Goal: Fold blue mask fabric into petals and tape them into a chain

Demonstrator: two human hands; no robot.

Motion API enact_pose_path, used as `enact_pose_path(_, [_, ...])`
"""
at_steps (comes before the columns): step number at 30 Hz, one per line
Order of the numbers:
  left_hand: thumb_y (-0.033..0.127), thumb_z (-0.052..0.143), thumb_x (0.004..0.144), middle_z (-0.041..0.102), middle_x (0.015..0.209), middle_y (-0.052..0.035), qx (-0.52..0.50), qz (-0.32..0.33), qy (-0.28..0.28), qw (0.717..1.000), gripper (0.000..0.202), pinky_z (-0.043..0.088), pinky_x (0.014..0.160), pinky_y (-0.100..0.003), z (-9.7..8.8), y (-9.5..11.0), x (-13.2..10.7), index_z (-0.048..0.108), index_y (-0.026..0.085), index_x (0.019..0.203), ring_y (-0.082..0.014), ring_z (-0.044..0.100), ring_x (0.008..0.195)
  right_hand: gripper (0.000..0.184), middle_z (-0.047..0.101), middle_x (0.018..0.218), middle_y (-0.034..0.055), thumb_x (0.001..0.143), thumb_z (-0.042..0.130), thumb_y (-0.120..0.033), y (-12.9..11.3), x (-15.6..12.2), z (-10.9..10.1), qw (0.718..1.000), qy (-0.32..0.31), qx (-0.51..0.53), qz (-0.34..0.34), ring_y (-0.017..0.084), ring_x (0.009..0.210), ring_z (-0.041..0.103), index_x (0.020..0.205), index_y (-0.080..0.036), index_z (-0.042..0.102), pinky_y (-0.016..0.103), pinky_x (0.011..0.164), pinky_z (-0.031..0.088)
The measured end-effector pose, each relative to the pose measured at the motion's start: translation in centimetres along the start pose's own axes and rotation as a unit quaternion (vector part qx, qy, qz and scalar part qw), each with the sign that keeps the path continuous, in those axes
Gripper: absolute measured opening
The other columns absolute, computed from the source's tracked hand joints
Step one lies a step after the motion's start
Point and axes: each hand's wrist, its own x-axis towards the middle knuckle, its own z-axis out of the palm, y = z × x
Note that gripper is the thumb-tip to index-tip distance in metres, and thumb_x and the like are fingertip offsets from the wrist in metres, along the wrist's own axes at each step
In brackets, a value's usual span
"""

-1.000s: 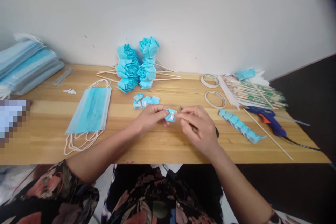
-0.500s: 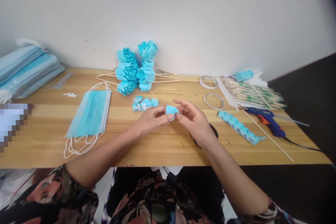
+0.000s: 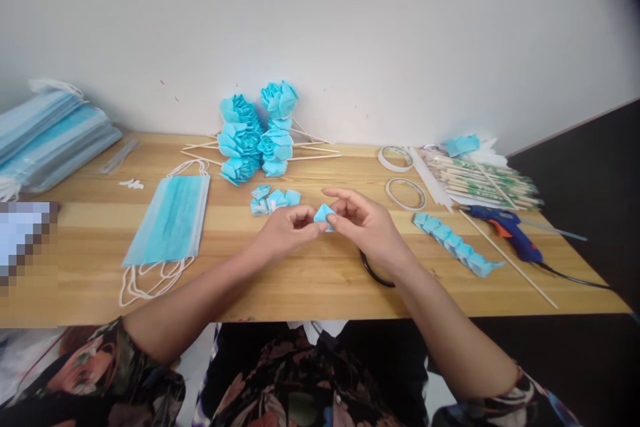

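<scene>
Head view: folded blue piece [image 3: 323, 214], apex upward

Nearer than the piece [image 3: 324, 214], the table [image 3: 280, 287] is bare but for a black loop [image 3: 373, 273]. Just behind it lie small folds [image 3: 273, 199], then flowers [image 3: 257, 137]. Left, past open wood, a mask [image 3: 167, 220]. Right: a strip [image 3: 457, 243], tape rings [image 3: 394, 167], a glue gun [image 3: 505, 230].

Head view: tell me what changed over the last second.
The right hand let go of the black-handled tool, which lies on the table under its wrist. Both hands' fingers pinch the folded blue piece; its white patch has turned out of sight. The left hand kept its hold. Mask, flowers and glue gun stayed put.
</scene>
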Motion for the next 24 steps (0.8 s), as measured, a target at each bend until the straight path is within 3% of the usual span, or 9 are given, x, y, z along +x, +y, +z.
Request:
enact_pose_path(4, [0.040, 0.064, 0.075, 0.052, 0.063, 0.0036, -0.027, -0.005, 0.025, 0.999, 0.026, 0.035, 0.062, -0.025, -0.2, 0.2, 0.1, 0.056, 0.016, 0.068, -0.0097, 0.045, 0.061, 0.033, 0.069, 0.078, 0.0004, 0.085, 0.064, -0.027, -0.2, 0.8, -0.4, 1.000, 0.014, -0.019, -0.015, 0.013, 0.069, 0.064, 0.117, -0.019, 0.066, 0.028, 0.066, 0.053])
enact_pose_path(7, [0.038, 0.066, 0.075, 0.058, 0.065, 0.0021, -0.050, -0.026, 0.051, 0.997, 0.024, 0.040, 0.067, -0.026, -0.4, 0.3, 0.1, 0.058, 0.017, 0.068, -0.0107, 0.051, 0.063, 0.028, 0.072, 0.078, 0.0012, 0.089, 0.058, -0.028, 0.2, 1.2, -2.2, 0.996, 0.059, -0.062, -0.022, 0.014, 0.069, 0.067, 0.114, -0.019, 0.069, 0.029, 0.067, 0.055])
enact_pose_path(10, [0.038, 0.067, 0.076, 0.061, 0.066, 0.0020, -0.078, -0.033, 0.064, 0.994, 0.024, 0.042, 0.070, -0.026, -0.5, 0.3, 0.0, 0.058, 0.017, 0.069, -0.0105, 0.054, 0.062, 0.024, 0.076, 0.086, 0.0036, 0.090, 0.057, -0.026, 1.0, 0.8, -4.3, 0.980, 0.099, -0.170, -0.028, 0.017, 0.076, 0.071, 0.107, -0.020, 0.072, 0.032, 0.071, 0.057])
enact_pose_path(13, [0.037, 0.067, 0.077, 0.062, 0.066, 0.0020, -0.083, -0.035, 0.065, 0.994, 0.023, 0.043, 0.069, -0.026, -0.4, 0.5, -0.1, 0.058, 0.017, 0.069, -0.0106, 0.055, 0.062, 0.020, 0.077, 0.096, 0.0060, 0.089, 0.058, -0.019, 2.1, 0.0, -5.4, 0.947, 0.072, -0.306, -0.059, 0.019, 0.084, 0.072, 0.103, -0.019, 0.073, 0.032, 0.074, 0.055])
enact_pose_path(18, [0.037, 0.066, 0.077, 0.062, 0.064, 0.0020, -0.077, -0.035, 0.064, 0.994, 0.024, 0.043, 0.067, -0.026, -0.4, 0.4, 0.0, 0.058, 0.016, 0.068, -0.0104, 0.054, 0.060, 0.014, 0.074, 0.088, 0.0046, 0.091, 0.060, -0.019, 3.3, -0.9, -4.6, 0.907, 0.014, -0.414, -0.084, 0.018, 0.078, 0.069, 0.097, -0.020, 0.073, 0.029, 0.071, 0.051])
enact_pose_path(24, [0.037, 0.066, 0.077, 0.064, 0.064, 0.0011, -0.064, -0.039, 0.064, 0.995, 0.025, 0.045, 0.069, -0.027, -0.4, 0.5, 0.0, 0.058, 0.016, 0.066, -0.0112, 0.056, 0.061, 0.014, 0.072, 0.089, 0.0071, 0.092, 0.057, -0.018, 3.7, -0.4, -3.6, 0.887, 0.010, -0.456, -0.072, 0.021, 0.083, 0.067, 0.092, -0.018, 0.071, 0.031, 0.072, 0.048])
